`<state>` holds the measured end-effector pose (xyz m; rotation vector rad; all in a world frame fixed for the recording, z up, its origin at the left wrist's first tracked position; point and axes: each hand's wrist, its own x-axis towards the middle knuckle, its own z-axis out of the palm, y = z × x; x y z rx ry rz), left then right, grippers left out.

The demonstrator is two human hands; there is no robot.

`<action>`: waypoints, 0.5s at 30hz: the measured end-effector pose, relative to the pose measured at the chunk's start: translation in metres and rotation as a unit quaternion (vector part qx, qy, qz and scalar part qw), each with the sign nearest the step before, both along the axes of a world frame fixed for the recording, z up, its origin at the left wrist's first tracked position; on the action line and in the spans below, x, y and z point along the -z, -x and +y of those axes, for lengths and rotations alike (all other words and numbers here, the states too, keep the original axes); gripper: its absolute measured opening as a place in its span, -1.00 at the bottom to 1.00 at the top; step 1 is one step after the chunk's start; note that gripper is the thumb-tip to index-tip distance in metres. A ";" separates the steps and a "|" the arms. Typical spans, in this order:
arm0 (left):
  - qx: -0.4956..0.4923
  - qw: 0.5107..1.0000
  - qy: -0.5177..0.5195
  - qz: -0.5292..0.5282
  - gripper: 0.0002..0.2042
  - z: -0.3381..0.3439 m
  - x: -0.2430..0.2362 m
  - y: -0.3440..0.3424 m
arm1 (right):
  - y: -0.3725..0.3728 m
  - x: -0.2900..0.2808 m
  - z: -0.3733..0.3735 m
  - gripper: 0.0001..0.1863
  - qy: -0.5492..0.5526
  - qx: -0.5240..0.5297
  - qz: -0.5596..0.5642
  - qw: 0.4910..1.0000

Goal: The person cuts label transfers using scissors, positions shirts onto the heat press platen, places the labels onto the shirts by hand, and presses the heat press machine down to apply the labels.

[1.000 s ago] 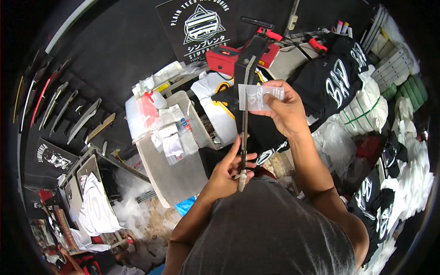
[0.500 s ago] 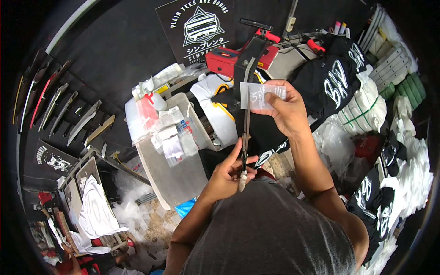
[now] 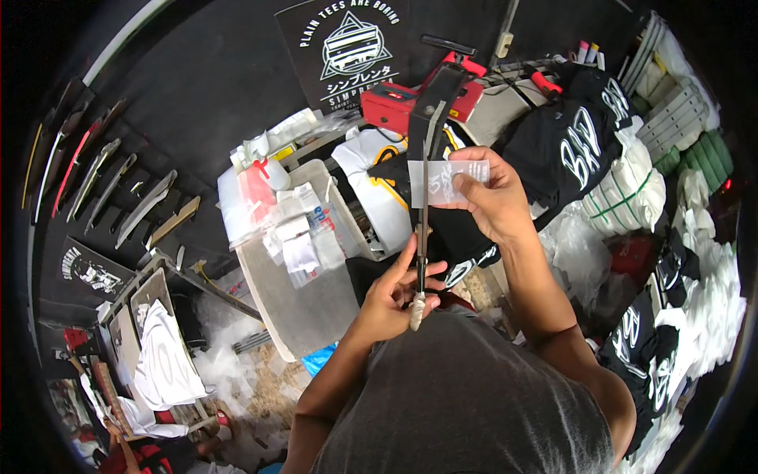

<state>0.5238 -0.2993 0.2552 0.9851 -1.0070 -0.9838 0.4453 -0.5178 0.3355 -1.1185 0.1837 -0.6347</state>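
Note:
My left hand is closed round a pair of scissors, seen nearly edge-on. Their handle end, wrapped in something whitish, points toward my body, and the long blades point away from me. Between thumb and fingers, my right hand pinches a small translucent film sheet with white printing. The film's left part lies at the blades, with a strip of it showing on their left side. Whether the blades are parted is hard to see from this angle.
Beyond the film stands a red and black heat press. A grey-topped table with film scraps and a spray bottle is at left. Black printed shirts lie at right, near a tied white bundle. Another person's arm shows at lower left.
The film in my right hand has come slightly nearer to me along the blades. My left hand and the scissors stay almost where they were. The whole view has shifted slightly.

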 end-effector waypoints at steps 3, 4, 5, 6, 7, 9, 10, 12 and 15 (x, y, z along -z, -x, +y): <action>-0.004 1.000 0.003 0.009 -0.01 0.002 0.003 -0.003 | -0.003 0.003 0.005 -0.69 0.000 0.005 0.021 1.000; -0.005 1.000 0.002 0.015 -0.01 0.002 0.005 -0.002 | -0.003 0.003 0.005 -0.69 -0.001 0.005 0.020 1.000; -0.005 1.000 0.001 0.016 -0.01 0.004 0.008 -0.002 | -0.003 0.004 0.006 -0.69 -0.002 0.005 0.020 1.000; -0.006 1.000 -0.016 0.017 0.00 0.006 0.011 -0.003 | -0.003 0.006 0.005 -0.69 -0.003 0.004 0.021 1.000; -0.005 0.999 -0.031 0.018 0.01 0.008 0.015 -0.004 | -0.004 0.009 0.003 -0.66 -0.003 0.007 0.025 1.000; -0.018 0.999 -0.036 0.033 0.02 0.016 0.024 -0.005 | -0.004 0.013 0.000 -0.63 -0.005 0.009 0.031 0.999; -0.035 0.998 -0.039 0.047 0.03 0.023 0.030 -0.007 | -0.008 0.016 0.000 -0.61 -0.011 0.009 0.046 0.999; -0.113 0.984 -0.041 0.134 -0.03 0.037 0.041 -0.014 | -0.008 0.020 -0.002 -0.58 -0.018 0.009 0.063 0.998; -0.204 0.967 -0.148 0.039 -0.07 0.067 0.092 -0.056 | 0.011 0.059 -0.016 -0.53 0.034 0.065 0.095 0.993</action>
